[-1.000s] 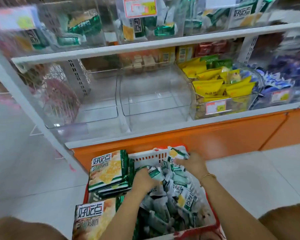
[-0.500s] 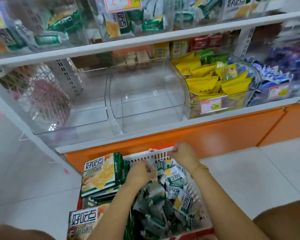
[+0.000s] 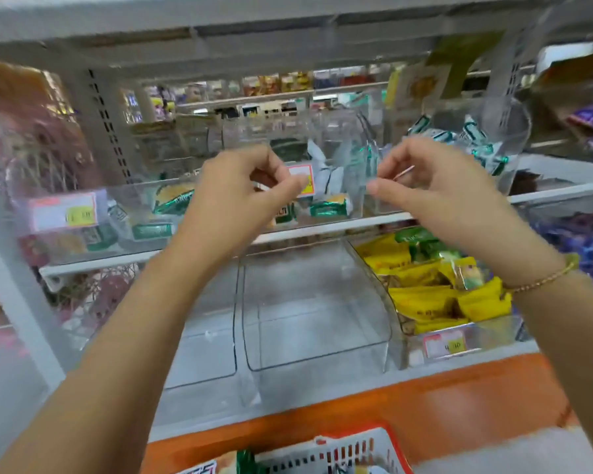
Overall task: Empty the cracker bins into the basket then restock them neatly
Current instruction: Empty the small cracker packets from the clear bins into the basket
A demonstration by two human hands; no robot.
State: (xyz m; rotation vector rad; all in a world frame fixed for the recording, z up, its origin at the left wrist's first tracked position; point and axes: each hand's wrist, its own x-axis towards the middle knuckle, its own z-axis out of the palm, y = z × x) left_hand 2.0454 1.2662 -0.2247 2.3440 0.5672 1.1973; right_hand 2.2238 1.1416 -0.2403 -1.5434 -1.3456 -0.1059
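My left hand and my right hand are raised side by side in front of the upper shelf's middle clear bin. That bin holds green-and-white cracker packets and carries a price tag. Both hands have curled fingers with a gap to the thumb, and I see nothing held in either; whether they touch the bin wall is blurred. Two empty clear bins stand on the lower shelf. The red-and-white basket shows at the bottom edge with cracker packs in it.
A bin of yellow packets stands right of the empty bins. More cracker bins flank the middle one on the upper shelf, at left and at right. An orange shelf base runs below. Purple packets lie far right.
Both hands have left the packets in the basket and risen to the upper shelf's middle bin. My view has tilted up, so the basket has dropped to the bottom edge.
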